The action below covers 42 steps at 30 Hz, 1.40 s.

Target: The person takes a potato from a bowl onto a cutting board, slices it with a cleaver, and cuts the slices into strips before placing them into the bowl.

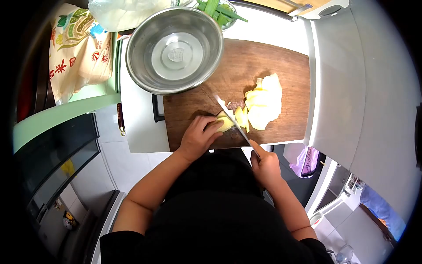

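My left hand (198, 137) presses a pale yellow potato piece (226, 124) down on the wooden cutting board (288, 59), its fingers bent over the piece. The handle of a kitchen knife (231, 115) is in my right hand (266, 168). Its blade slants up and to the left, right beside the potato piece and close to my left fingertips. A few cut slices (241, 118) lie just right of the blade. Farther right, a larger heap of overlapping potato slices (265, 103) looks overexposed in places.
A steel bowl (140, 70) overlaps the board's upper left corner. Behind it are a clear plastic bag (125, 13) and a glass bowl with green vegetable pieces (220, 12). A printed rice bag (81, 53) stands on the left. A grey panel (343, 79) borders the right side.
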Tool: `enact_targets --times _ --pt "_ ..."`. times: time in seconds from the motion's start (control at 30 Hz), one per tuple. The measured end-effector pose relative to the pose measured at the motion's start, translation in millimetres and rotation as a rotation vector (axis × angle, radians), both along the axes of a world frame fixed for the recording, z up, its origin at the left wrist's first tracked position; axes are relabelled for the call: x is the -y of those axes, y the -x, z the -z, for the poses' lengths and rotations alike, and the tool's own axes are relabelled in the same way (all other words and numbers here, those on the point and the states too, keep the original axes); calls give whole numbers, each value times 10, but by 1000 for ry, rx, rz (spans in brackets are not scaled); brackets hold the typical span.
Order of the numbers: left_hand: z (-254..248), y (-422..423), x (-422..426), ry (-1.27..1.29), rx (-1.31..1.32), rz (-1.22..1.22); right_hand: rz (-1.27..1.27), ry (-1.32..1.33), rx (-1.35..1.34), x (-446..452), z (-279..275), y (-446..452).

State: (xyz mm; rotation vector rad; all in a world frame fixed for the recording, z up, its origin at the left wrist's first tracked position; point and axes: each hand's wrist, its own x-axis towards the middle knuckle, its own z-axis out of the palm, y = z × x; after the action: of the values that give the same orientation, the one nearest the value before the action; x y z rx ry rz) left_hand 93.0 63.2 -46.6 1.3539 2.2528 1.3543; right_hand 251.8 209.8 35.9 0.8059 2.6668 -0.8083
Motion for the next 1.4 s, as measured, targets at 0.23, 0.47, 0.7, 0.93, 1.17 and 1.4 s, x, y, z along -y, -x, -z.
enact_targets --times 0.23,0.47,0.7,0.93,1.17,1.4 --pt "6 -15 11 -43 5 -15 77 94 -70 58 -226 -88" --pt "10 6 26 -44 -6 -6 39 41 -31 60 -230 -103" --pt "43 11 27 -43 -30 0 -8 -5 47 61 -60 84" --pt "-19 -15 11 -62 29 -29 85 70 -109 20 -36 -17" --pt "27 -16 31 -71 -2 -48 -54 39 -65 32 -198 -56" --pt "15 8 12 -86 -112 -61 -124 -51 4 14 -255 -25"
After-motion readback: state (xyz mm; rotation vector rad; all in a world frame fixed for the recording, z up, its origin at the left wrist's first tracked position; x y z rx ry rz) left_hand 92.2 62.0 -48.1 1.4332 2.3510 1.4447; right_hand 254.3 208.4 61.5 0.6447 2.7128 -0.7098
